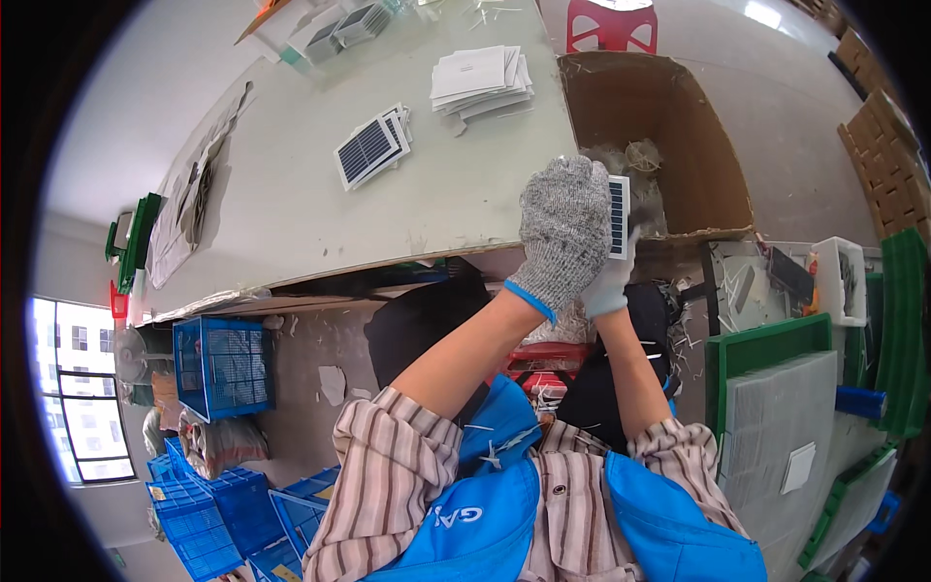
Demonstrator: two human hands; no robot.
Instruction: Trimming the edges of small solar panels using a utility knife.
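My left hand [567,228], in a grey knitted glove, is closed on a small solar panel [618,215] with dark cells and a white border. The panel is held on edge above the table's near right corner, beside the open carton. My right hand [609,289], in a paler glove, is close behind and below the left, at the panel's lower edge. Its fingers are mostly hidden and blurred, with a dark smear near them. A few similar solar panels [369,153] lie overlapped on the table. Farther back rests a stack of white cards or panels [480,80].
The pale table [291,194] stretches left. A brown cardboard carton [722,165] with scraps inside stands against its right edge. On the right are a green-rimmed tray [771,344] and a white bin [842,281]. Blue crates [221,364] stand lower left; a red stool [611,27] is behind.
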